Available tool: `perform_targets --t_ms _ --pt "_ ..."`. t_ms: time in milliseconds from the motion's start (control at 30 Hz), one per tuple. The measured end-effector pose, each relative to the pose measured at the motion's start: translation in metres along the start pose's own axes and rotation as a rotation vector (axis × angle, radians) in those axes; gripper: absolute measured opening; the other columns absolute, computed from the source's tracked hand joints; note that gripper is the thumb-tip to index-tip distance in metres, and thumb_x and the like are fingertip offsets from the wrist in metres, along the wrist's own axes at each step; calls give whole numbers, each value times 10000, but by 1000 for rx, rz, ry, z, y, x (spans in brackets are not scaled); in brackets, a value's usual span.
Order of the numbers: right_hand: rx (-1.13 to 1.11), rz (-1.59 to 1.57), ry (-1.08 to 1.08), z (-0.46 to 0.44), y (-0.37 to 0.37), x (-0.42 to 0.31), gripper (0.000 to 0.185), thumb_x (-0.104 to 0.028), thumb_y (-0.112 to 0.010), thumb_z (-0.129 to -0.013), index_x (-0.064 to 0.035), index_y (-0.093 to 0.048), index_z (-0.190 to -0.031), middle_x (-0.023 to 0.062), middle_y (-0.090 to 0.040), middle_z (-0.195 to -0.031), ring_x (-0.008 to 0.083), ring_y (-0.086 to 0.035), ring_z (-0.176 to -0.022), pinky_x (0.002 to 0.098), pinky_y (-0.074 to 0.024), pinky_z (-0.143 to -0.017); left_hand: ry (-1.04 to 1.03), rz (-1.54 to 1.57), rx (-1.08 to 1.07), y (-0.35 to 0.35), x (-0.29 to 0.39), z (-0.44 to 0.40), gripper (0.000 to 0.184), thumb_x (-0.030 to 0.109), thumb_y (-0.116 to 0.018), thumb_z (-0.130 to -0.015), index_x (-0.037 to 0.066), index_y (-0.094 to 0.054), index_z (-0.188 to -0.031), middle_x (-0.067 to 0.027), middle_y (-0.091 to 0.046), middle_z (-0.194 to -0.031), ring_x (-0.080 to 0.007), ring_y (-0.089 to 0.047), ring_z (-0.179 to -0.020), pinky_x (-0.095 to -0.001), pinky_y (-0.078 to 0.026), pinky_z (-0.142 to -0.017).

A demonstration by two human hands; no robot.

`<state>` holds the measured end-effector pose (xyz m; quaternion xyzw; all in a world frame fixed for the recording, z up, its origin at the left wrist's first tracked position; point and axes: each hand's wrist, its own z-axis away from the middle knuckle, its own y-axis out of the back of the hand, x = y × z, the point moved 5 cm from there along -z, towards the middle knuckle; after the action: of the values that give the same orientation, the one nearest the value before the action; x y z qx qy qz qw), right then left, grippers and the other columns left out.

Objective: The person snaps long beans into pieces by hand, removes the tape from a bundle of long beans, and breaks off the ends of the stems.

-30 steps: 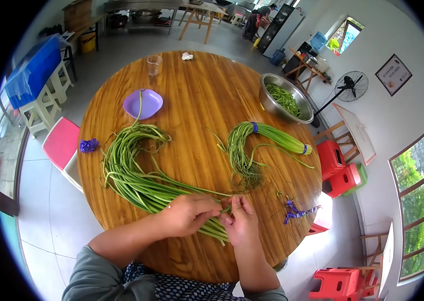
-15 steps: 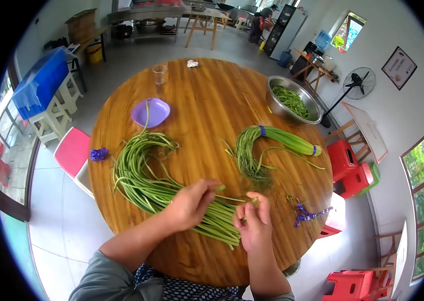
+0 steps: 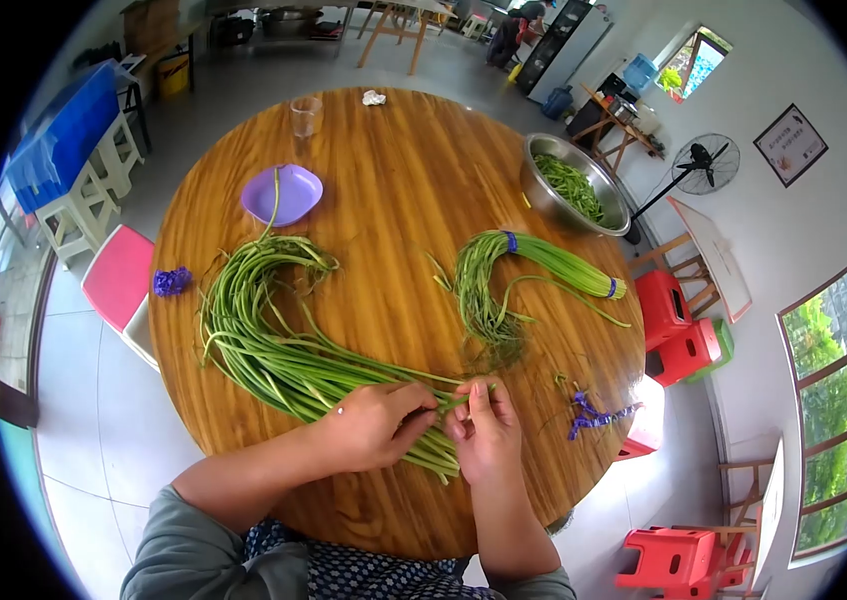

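Observation:
A loose heap of long garlic scapes (image 3: 293,375) curls across the near left of the round wooden table (image 3: 393,220). Over its cut ends, my left hand (image 3: 380,425) and my right hand (image 3: 486,428) are close together, both with fingers pinched on a green garlic scape stem (image 3: 451,404). Part of that stem is hidden by the fingers. Right of the heap lies a second bunch of garlic scapes (image 3: 558,262), bound with blue-purple tape. Short green pieces (image 3: 568,185) fill part of a steel bowl (image 3: 615,198) at the far right.
A purple dish (image 3: 295,205) has a scape tip over it. Crumpled purple tape (image 3: 172,281) lies left, loose purple tape (image 3: 598,418) right. A clear cup (image 3: 306,117) and white crumpled tissue (image 3: 373,98) sit farther back. Red stools (image 3: 668,558) stand right; a person (image 3: 515,35) is in the background.
My hands have come closer together, the fingertips now meeting at the stem. The view has shifted slightly, moving the table up and left in the picture.

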<state>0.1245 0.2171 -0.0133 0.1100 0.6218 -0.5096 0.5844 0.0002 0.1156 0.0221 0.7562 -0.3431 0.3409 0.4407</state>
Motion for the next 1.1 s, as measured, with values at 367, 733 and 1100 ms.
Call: perform_targets --t_ms 367,733,1100 --pt "-125 919 952 25 -21 -20 100 -66 -681 -915 -21 -607 -965 98 -642 -834 210 -620 -707 295 -496 -632 274 309 19 -6 -14 1 103 80 -669 -924 -2 -629 -971 -65 -634 -758 -101 -593 -678 -252 -466 -595" --pt "62 -216 117 -13 31 -24 174 -253 -564 -1015 -99 -576 -936 62 -542 -865 172 -469 -663 304 -401 -625 -315 257 -91 -7 15 6 152 43 -648 -905 39 -653 -1057 -143 -663 -909 -324 -663 -819 -391 -537 -703" --pt "-162 324 177 7 4 2 156 -129 -617 -978 -63 -517 -1077 22 -542 -769 84 -472 -617 237 -368 -527 -27 77 -20 -24 -10 10 368 109 -661 -929 -8 -431 -1191 -214 -696 -916 -377 -707 -835 -415 -565 -677"
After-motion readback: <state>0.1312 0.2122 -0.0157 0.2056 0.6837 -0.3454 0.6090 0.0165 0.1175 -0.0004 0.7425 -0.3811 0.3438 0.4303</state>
